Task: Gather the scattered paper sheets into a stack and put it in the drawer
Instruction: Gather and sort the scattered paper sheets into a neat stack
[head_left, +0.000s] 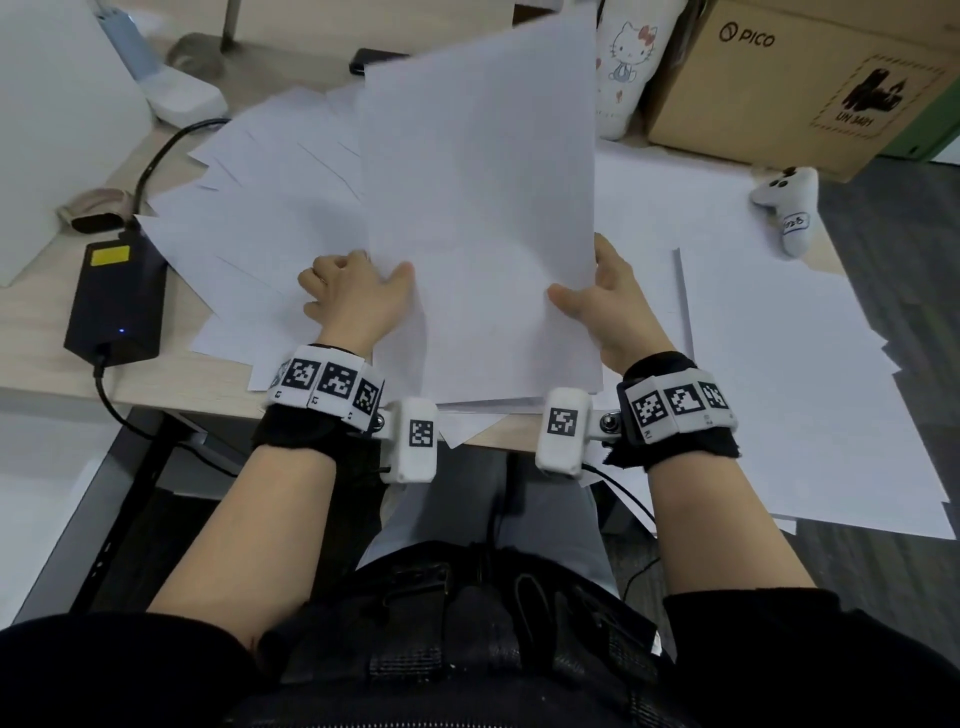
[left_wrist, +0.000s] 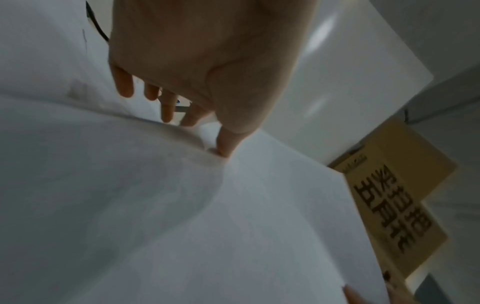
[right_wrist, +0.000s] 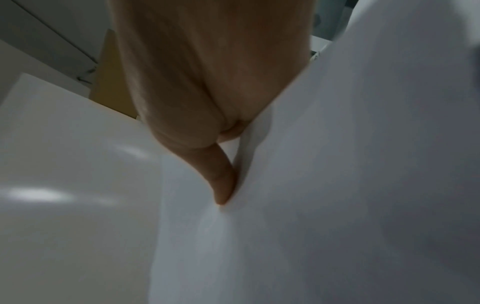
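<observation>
Left hand (head_left: 353, 299) pinched the left edge of the raised paper stack (head_left: 483, 218), thumb on top, fingers curled behind. Right hand (head_left: 613, 306) gripped the right edge the same way (thumb on the front face). Stack stood tilted up over the desk (head_left: 41, 374), lower edge near the front rim. Loose sheets (head_left: 270, 208) lay fanned beneath on the left, more sheets (head_left: 789, 389) on the right. Black power adapter (head_left: 117, 301) sat far left.

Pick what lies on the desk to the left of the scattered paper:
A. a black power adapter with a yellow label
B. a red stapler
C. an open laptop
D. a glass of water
A: the black power adapter, cable attached, sits on the desk left of the paper sheets.
</observation>
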